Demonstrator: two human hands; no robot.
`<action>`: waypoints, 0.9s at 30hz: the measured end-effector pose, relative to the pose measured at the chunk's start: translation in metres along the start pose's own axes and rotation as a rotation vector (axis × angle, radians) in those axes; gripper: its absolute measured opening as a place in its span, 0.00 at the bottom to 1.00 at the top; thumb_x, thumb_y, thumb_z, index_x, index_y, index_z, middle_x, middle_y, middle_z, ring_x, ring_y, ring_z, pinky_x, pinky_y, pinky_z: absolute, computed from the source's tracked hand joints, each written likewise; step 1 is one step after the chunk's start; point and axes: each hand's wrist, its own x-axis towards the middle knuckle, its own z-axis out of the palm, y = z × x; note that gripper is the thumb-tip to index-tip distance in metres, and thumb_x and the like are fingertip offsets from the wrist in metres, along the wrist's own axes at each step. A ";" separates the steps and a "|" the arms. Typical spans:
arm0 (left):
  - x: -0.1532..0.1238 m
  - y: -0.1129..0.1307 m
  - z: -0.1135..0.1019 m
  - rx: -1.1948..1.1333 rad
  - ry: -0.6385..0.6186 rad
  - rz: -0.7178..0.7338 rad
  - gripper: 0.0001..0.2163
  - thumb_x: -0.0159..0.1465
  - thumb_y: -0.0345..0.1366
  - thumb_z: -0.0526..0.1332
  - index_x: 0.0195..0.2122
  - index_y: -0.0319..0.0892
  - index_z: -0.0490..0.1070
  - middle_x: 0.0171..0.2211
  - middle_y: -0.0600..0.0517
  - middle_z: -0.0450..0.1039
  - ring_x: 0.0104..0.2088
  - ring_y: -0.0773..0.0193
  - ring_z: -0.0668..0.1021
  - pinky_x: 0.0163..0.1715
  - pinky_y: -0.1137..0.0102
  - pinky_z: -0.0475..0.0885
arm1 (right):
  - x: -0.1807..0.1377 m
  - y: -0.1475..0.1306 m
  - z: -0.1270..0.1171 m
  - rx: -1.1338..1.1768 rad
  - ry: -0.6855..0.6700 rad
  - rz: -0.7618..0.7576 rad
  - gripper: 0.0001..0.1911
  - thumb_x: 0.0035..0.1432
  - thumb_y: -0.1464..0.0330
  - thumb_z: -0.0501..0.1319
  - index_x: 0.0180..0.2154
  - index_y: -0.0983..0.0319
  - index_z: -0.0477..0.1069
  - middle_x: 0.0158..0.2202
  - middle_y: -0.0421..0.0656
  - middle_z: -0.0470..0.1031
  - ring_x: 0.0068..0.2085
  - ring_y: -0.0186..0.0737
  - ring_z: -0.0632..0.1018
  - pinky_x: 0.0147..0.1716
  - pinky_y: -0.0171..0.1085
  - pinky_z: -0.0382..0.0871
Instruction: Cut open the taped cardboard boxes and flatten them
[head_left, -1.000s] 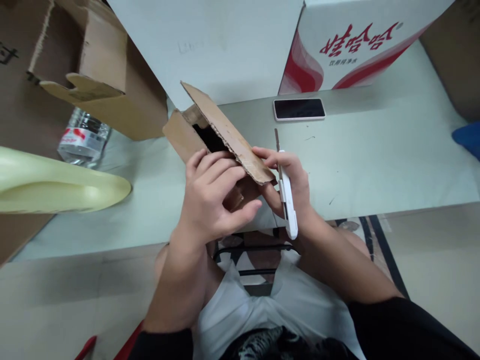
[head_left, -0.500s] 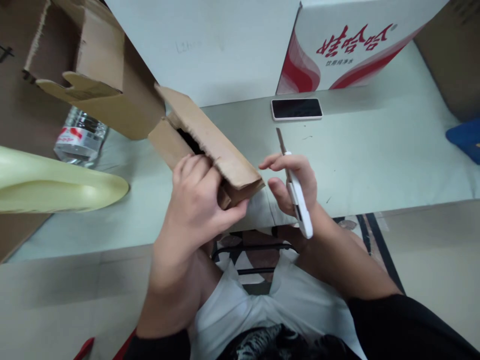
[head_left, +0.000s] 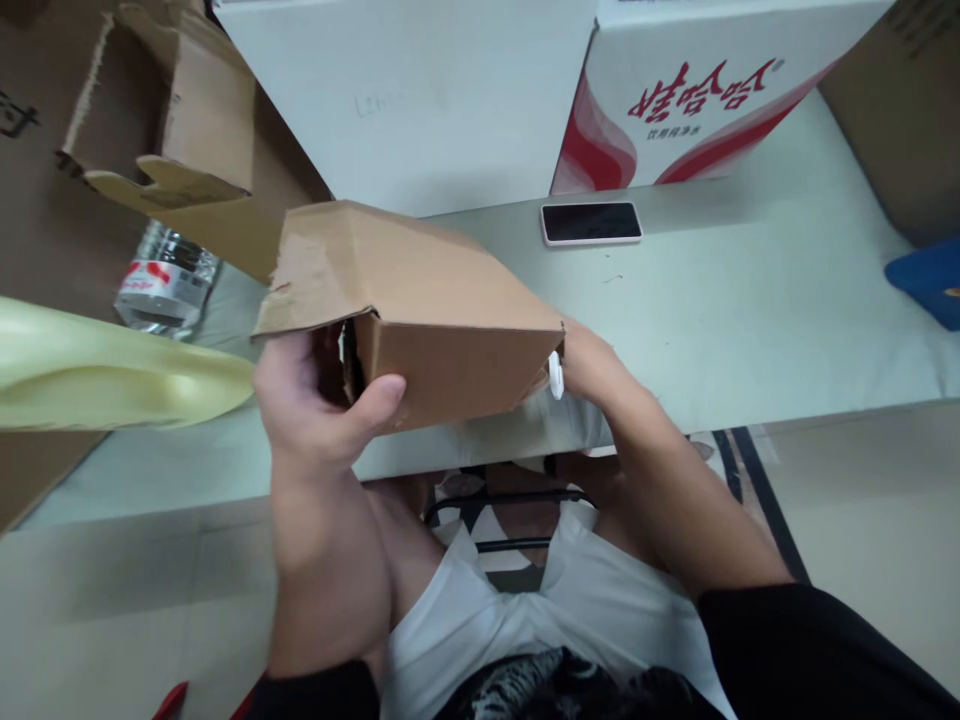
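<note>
A brown cardboard box [head_left: 457, 370] is held up above the front part of the table, tilted, with a torn-edged flap [head_left: 311, 265] at its left end. My left hand [head_left: 307, 400] grips that end, thumb pressed on the near face and fingers tucked under the flap, partly hidden. At the box's right end is my right hand [head_left: 589, 360], its fingers concealed behind the cardboard. Beside it shows the white handle end of a utility knife [head_left: 556, 376]; the blade is out of sight.
A phone [head_left: 591, 223] lies beyond the box, before large white cartons [head_left: 420, 110]. To the left are another open cardboard box [head_left: 202, 170], a water bottle [head_left: 166, 280] and a pale yellow object [head_left: 120, 370]. Something blue [head_left: 926, 285] sits at the right edge.
The box has been turned so a broad face and flap show. My left hand has shifted left to its end; my right hand with the knife has gone behind its right end.
</note>
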 end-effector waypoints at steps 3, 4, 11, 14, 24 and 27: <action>-0.002 -0.012 -0.001 -0.021 0.031 -0.029 0.26 0.55 0.56 0.75 0.49 0.45 0.78 0.44 0.46 0.83 0.50 0.49 0.83 0.50 0.55 0.81 | 0.000 0.009 -0.001 -0.081 0.024 -0.020 0.27 0.58 0.69 0.59 0.59 0.59 0.74 0.46 0.52 0.79 0.42 0.52 0.78 0.41 0.46 0.72; -0.004 -0.018 -0.002 -0.028 0.052 -0.043 0.27 0.55 0.57 0.74 0.49 0.46 0.77 0.45 0.46 0.83 0.51 0.49 0.82 0.50 0.55 0.81 | 0.000 0.011 -0.002 -0.097 0.041 -0.011 0.28 0.56 0.71 0.59 0.59 0.58 0.74 0.43 0.51 0.78 0.40 0.51 0.77 0.39 0.46 0.72; -0.018 -0.055 -0.008 -0.180 -0.012 -0.213 0.30 0.56 0.62 0.72 0.53 0.50 0.74 0.49 0.51 0.81 0.48 0.51 0.82 0.49 0.53 0.78 | -0.001 -0.010 -0.014 0.250 0.257 -0.147 0.12 0.62 0.67 0.56 0.34 0.58 0.79 0.35 0.46 0.77 0.40 0.47 0.78 0.41 0.44 0.75; -0.018 -0.056 -0.006 -0.204 -0.068 -0.253 0.29 0.58 0.62 0.70 0.54 0.51 0.75 0.47 0.50 0.82 0.48 0.50 0.83 0.50 0.53 0.79 | -0.003 -0.018 -0.019 0.492 0.373 -0.313 0.17 0.70 0.59 0.54 0.42 0.57 0.80 0.43 0.44 0.83 0.47 0.46 0.81 0.52 0.47 0.76; -0.015 -0.035 -0.004 -0.095 -0.309 -0.330 0.28 0.62 0.61 0.69 0.57 0.52 0.76 0.55 0.45 0.82 0.58 0.45 0.83 0.58 0.50 0.80 | -0.013 -0.017 -0.026 0.664 0.224 -0.440 0.43 0.62 0.36 0.60 0.66 0.57 0.67 0.64 0.51 0.77 0.66 0.54 0.77 0.66 0.54 0.72; -0.016 -0.037 -0.008 0.041 -0.345 -0.319 0.26 0.63 0.60 0.68 0.56 0.52 0.76 0.54 0.44 0.82 0.57 0.44 0.82 0.59 0.47 0.79 | -0.013 -0.016 -0.025 0.594 0.215 -0.414 0.41 0.61 0.41 0.65 0.66 0.57 0.67 0.61 0.52 0.79 0.62 0.54 0.79 0.63 0.54 0.75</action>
